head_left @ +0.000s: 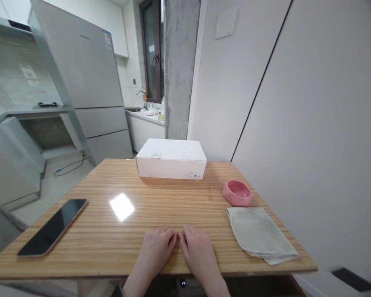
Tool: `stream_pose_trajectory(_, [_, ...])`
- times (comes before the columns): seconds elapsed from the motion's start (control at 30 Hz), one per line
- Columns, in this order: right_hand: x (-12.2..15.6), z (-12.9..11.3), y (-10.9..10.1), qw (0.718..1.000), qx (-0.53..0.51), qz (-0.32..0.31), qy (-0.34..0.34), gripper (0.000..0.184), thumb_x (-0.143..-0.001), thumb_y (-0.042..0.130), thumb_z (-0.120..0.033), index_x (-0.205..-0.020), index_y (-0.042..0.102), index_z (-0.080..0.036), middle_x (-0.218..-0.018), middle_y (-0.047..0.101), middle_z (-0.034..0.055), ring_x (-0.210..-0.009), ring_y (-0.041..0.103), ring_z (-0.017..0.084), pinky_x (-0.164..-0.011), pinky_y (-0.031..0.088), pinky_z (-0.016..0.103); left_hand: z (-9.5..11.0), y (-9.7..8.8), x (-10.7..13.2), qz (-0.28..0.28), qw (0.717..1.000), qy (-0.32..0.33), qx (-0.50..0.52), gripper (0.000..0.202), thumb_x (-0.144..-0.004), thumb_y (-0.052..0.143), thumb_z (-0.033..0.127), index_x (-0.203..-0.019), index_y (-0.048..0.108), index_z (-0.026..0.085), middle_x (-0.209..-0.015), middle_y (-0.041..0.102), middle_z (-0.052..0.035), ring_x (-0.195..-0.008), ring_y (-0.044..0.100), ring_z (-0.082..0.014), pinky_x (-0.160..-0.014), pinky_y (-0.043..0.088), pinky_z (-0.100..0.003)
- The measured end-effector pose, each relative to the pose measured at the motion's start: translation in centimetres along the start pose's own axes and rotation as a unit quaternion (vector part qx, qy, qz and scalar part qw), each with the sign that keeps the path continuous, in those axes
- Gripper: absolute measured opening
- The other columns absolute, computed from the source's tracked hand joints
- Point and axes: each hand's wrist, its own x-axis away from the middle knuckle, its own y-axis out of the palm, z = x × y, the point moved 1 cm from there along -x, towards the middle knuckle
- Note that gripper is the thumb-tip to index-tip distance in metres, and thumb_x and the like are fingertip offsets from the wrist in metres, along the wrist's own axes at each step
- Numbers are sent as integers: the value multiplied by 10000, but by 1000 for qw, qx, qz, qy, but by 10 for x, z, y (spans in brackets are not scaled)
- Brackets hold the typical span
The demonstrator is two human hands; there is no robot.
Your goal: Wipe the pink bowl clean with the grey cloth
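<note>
My left hand [157,248] and my right hand [198,249] rest side by side on the wooden table [111,243], close to its front edge. Both are closed, with fingers curled under and thumbs turned inward, almost touching each other. Nothing shows in either of them, though the fingertips are hidden from above. To the right of my right hand lies a folded grey-green cloth [259,233]. Behind the cloth stands a pink ashtray [238,194]. A phone [54,227] with a dark screen lies at the table's left side.
A closed white box [171,159] sits at the table's far edge. A white wall [312,136] runs along the right side. Beyond the table are a grey refrigerator [89,74], a concrete pillar [179,74] and a sink counter [146,123]. Under the front edge an open drawer shows.
</note>
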Motion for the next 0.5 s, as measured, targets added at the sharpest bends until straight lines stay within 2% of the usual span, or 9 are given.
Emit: stream_pose_trajectory(0.5, [-2, 3, 2, 1000, -5, -2, -9, 186, -929, 407, -186, -768, 494, -221, -761, 587, -1, -710, 554, 175, -630, 285, 280, -1, 0, 0, 7, 1000, -11, 1, 294, -920, 381, 263, -719, 589, 211, -718, 677, -21, -692, 642, -196, -579, 336, -281])
